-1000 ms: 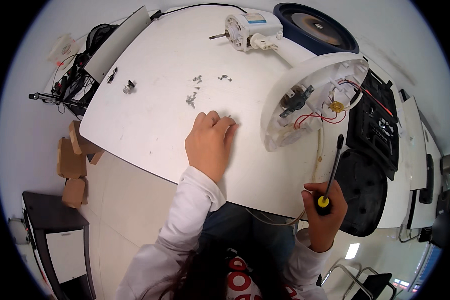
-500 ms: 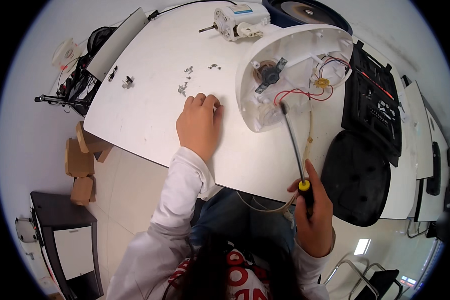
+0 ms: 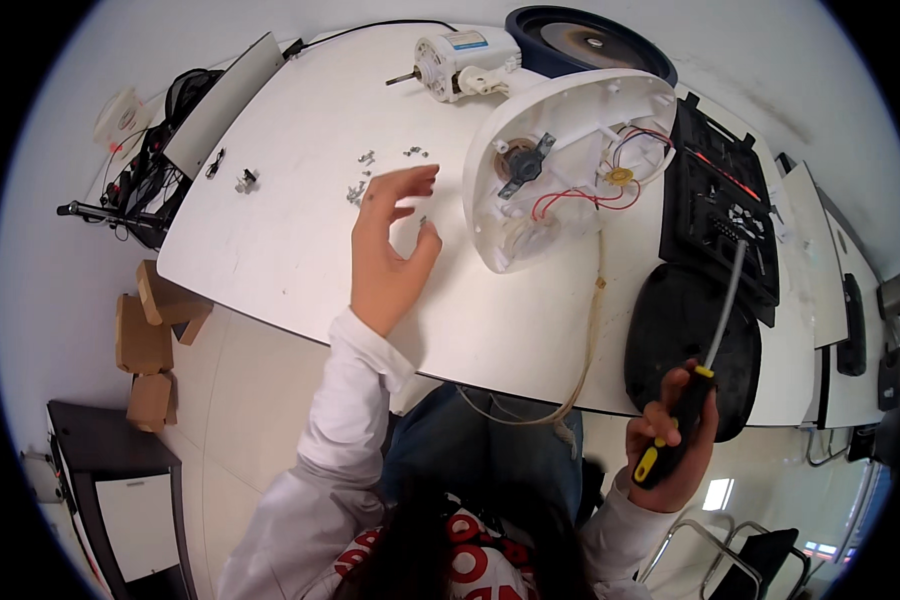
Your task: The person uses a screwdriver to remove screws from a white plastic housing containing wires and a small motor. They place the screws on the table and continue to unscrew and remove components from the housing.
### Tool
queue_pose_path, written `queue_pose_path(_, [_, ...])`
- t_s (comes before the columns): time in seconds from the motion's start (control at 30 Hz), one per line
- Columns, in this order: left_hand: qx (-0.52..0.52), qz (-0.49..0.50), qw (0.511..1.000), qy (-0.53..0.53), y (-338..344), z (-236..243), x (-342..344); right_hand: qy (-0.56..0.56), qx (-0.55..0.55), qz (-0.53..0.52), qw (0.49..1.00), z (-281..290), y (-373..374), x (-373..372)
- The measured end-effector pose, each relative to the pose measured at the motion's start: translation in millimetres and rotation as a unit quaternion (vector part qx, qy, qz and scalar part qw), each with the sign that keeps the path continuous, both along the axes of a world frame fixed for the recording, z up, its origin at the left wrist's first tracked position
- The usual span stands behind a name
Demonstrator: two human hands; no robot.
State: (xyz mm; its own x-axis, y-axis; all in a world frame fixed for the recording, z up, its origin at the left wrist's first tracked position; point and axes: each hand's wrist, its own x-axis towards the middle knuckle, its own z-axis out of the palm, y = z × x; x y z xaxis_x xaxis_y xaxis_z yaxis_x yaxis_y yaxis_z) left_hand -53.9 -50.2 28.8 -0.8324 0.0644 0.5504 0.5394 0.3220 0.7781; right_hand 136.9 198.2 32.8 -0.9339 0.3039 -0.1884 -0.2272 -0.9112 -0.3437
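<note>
My right hand (image 3: pixel 698 455) is wrapped around the black-and-yellow handle of a screwdriver (image 3: pixel 722 320), past the table's front edge at the right. The screwdriver's shaft points up toward the tool case, over a black rounded panel (image 3: pixel 660 335). My left hand (image 3: pixel 390 265) hovers at the table's middle, thumb and fingers apart. A tiny metallic piece shows by its thumb tip; I cannot tell whether they touch. Small screws (image 3: pixel 356 192) lie beyond that hand. To its right, a white plastic housing (image 3: pixel 482 195) rests open side up, showing red wires (image 3: pixel 580 196) and a dark metal bracket (image 3: pixel 526 167).
A white motor (image 3: pixel 468 68) with a shaft stands at the back, next to a dark blue round pan (image 3: pixel 530 40). An open black tool case (image 3: pixel 692 215) lies at the right. A pale cord (image 3: pixel 592 335) hangs over the front edge. Cardboard boxes (image 3: pixel 142 335) sit on the floor.
My right hand has swung the screwdriver rightward, away from the housing. My left hand's curled fingers have opened. The view has shifted slightly.
</note>
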Motion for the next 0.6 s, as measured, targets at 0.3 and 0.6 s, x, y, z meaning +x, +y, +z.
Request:
queue_pose_path(0.3, [0.083,-0.121,0.989,0.014,50,46,-11,-0.101,0.555,0.067,0.823,34,-35,-9])
queue_pose_path(0.6, [0.170,-0.047,0.984,-0.017,70,40,-19,-0.113,0.699,-0.004,0.706,31,-32,-29])
